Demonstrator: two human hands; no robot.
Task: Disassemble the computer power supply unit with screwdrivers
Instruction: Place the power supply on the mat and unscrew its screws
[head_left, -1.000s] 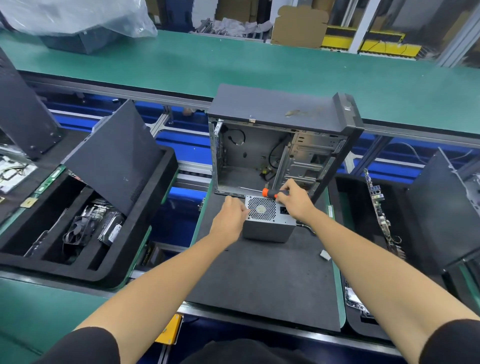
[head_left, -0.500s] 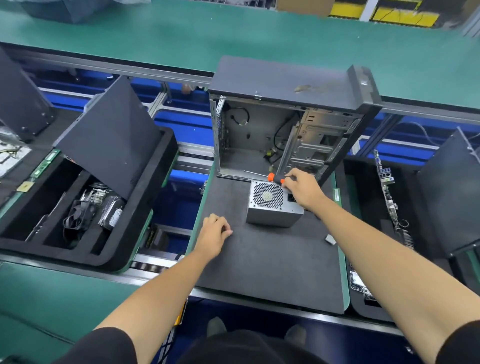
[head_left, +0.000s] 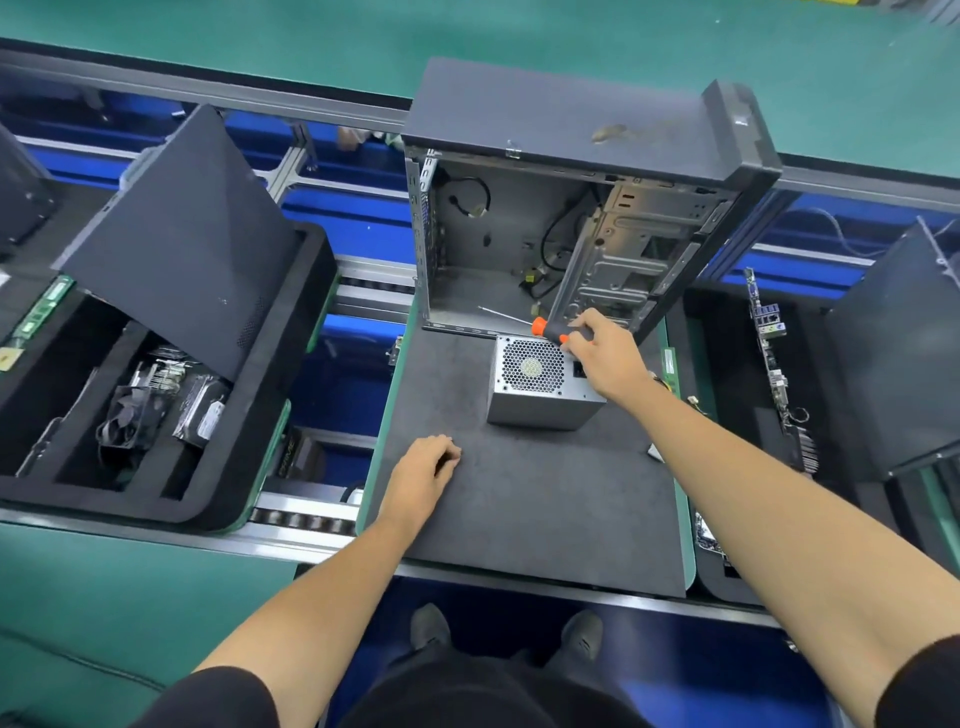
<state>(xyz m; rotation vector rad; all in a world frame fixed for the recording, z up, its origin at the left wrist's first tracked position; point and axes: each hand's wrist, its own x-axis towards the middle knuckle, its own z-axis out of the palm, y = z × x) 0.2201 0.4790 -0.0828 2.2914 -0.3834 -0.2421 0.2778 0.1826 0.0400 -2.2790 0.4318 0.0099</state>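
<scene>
An electronics teardown line in a factory: green conveyor belt beyond the hands, roller track, foam trays of stripped computer parts on both sides.

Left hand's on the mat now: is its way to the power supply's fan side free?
Probably yes. The left hand rests on bare mat, nothing between it and the power supply. The right hand with the screwdriver is on the far right corner.

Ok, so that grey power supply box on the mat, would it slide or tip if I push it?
The power supply looks like a boxy metal case sitting flat on the dark mat, so it probably won't tip. It is likely heavy for its size. The mat looks grippy, so it may drag rather than slide.
</scene>
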